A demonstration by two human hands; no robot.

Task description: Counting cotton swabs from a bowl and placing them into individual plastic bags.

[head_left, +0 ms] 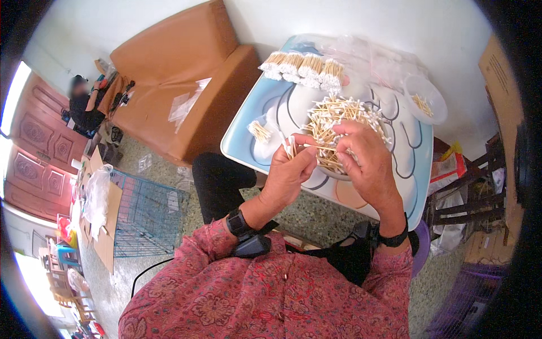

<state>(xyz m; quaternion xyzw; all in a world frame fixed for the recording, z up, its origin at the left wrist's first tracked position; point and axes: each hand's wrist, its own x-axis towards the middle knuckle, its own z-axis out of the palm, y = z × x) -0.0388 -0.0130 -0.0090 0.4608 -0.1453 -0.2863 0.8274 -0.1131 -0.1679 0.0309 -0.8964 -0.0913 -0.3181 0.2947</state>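
I see the left hand (pixel 289 171) pinching a few swabs (pixel 291 147), one swab (pixel 322 148) reaching across to the right hand (pixel 370 157), whose grip I can't tell. Loose swabs (pixel 333 110) heap the bowl (pixel 341 177) just beyond; from it, bundles (pixel 310 68) lie at 11 o'clock, a tub (pixel 437 104) at 2

At centre, the right hand (pixel 367 157) hides part of the swab pile (pixel 332 114), which covers most of its bowl (pixel 337 176). The left hand (pixel 290 171) conceals the lower ends of its swabs (pixel 289 147), too tightly bunched to count. At upper left, a person's face (pixel 79 85) is blurred. The bottom edge crops the shirt (pixel 265 299); the dark rim at right cuts the cardboard (pixel 499 76).
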